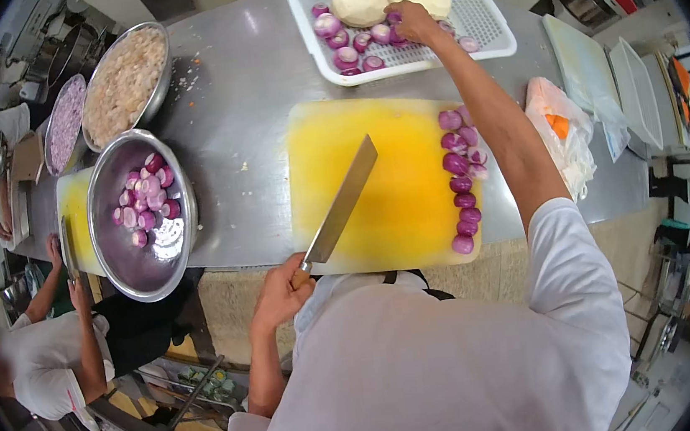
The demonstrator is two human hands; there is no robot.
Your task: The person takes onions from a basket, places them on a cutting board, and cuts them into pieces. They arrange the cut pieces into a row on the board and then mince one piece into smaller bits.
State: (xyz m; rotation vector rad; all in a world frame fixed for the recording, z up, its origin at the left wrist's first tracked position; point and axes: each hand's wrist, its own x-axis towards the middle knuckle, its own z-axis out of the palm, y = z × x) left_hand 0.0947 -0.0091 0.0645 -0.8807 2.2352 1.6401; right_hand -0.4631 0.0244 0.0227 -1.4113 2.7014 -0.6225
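The middle of the yellow cutting board (391,177) lies bare, crossed only by the cleaver (343,200) slanting up from lower left, while red onions (461,180) line its right edge, the white basket (487,28) bounds the top, and open table (240,100) separates it from the steel bowl (128,268) at left.

cutting board (384,186): bright yellow, deeper orange toward its middle
onions (461,180) at the board's right edge: glossy purple-magenta
basket (477,33), far right: white, fine grid of holes
cleaver (344,203): grey steel blade, brown handle
bowl (128,272), near left: shiny silver, purple and pale pink pieces inside
surface (240,100): dull grey metal
sleeve (577,258): white
bag (574,158), right: white with an orange patch
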